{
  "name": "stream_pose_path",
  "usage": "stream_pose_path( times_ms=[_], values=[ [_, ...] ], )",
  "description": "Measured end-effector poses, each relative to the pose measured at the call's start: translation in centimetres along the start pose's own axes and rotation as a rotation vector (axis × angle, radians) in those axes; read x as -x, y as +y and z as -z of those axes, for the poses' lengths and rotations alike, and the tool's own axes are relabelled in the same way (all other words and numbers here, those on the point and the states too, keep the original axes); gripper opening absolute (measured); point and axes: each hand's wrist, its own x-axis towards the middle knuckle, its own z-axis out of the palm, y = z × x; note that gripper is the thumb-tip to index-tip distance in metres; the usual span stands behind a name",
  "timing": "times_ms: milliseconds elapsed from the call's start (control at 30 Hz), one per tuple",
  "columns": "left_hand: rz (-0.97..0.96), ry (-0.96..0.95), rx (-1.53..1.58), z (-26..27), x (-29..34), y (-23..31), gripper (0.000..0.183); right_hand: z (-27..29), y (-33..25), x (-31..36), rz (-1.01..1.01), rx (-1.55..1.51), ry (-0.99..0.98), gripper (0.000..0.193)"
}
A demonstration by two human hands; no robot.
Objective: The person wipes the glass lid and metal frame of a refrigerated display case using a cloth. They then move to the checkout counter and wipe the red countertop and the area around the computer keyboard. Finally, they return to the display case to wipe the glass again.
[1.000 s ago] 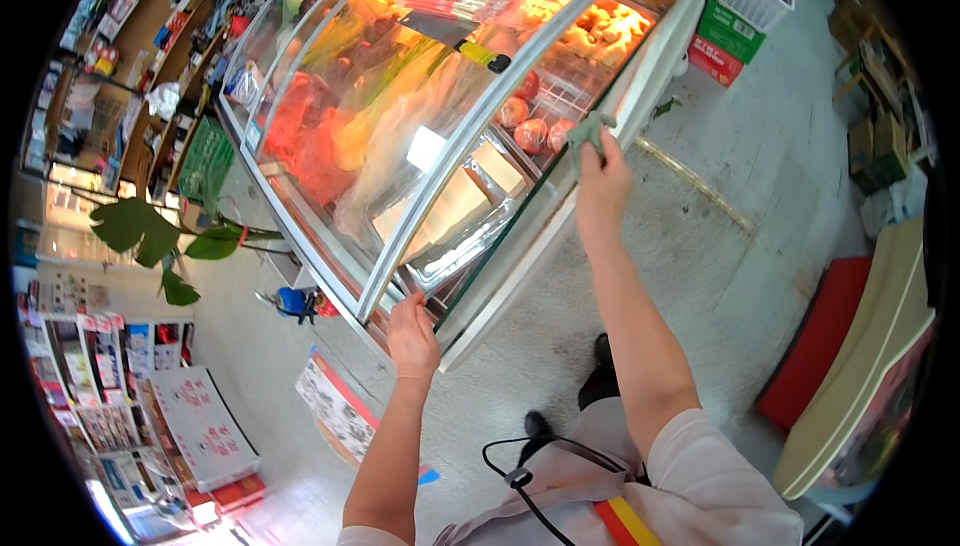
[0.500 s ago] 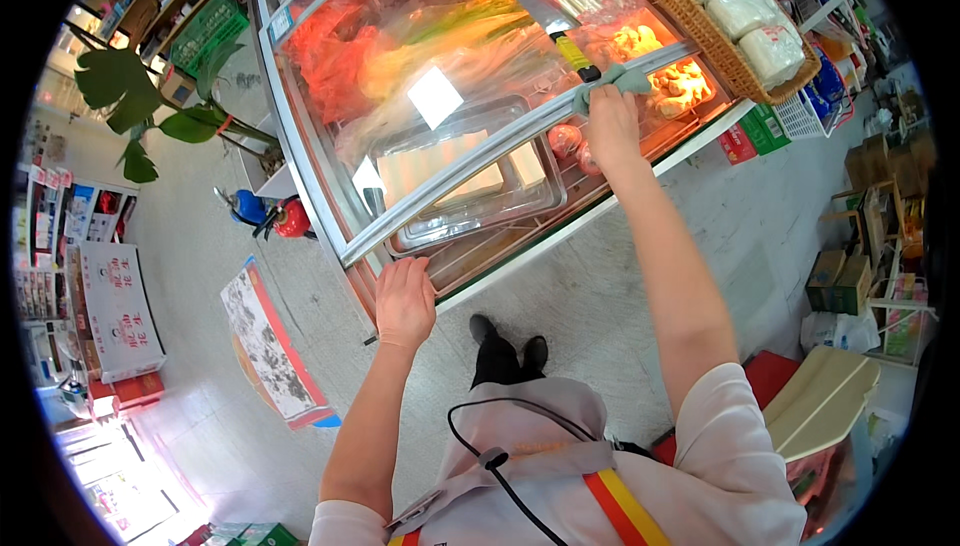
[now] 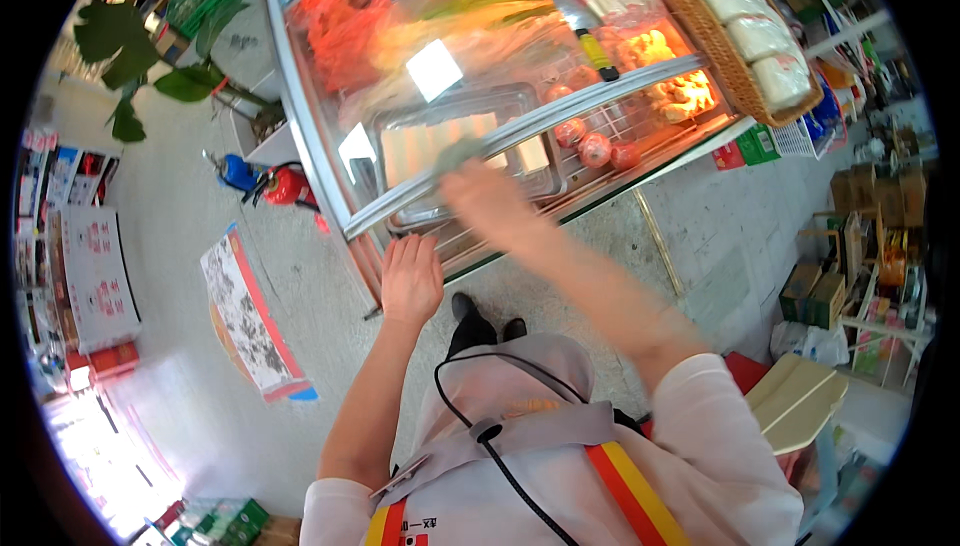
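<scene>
My right hand [image 3: 487, 198], blurred by motion, presses a grey-green cloth [image 3: 460, 155] onto the metal rail [image 3: 590, 99] along the front of a glass-topped display case. Resting on the case's near left corner is my left hand [image 3: 411, 274], its fingers laid over the edge and holding nothing. Under the glass, a clear plastic tray [image 3: 550, 186] holds pale blocks [image 3: 440, 146] that look like tofu. Several round, wrapped reddish items [image 3: 595, 151] lie to its right. A knife with a yellow and black handle [image 3: 598, 54] lies farther back.
A wicker basket [image 3: 690, 38] with white bagged packages stands along the case's right side. Left of the case are a red fire extinguisher [image 3: 288, 186], a blue one [image 3: 238, 173] and a leafy plant [image 3: 190, 90]. A cream chair-like panel [image 3: 795, 401] stands at lower right.
My right hand has slid the cloth leftward along the rail, from near its right part to above the tray. My left hand stays at the corner. The view has shifted slightly.
</scene>
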Motion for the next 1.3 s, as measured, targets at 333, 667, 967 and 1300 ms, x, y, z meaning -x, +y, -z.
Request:
stream_pose_path(
  times_ms=[333,667,967,1300],
  values=[
    [-0.072,0.058,0.057,0.3,0.1,0.1,0.015,0.0,3.0,0.7,-0.152,0.307,0.104,0.012],
    [-0.235,0.106,0.032,-0.6,1.4,-0.7,0.016,-6.4,-6.0,-6.8,0.744,0.063,-0.177,0.020],
    [-0.287,0.186,0.076,0.0,1.3,-0.8,0.022,-4.4,-4.8,-5.1,0.584,0.167,-0.184,0.019],
    [-0.194,0.183,0.119,-0.3,1.8,-0.8,0.024,-0.8,-5.7,-5.9,0.270,0.050,-0.470,0.033]
  ],
)
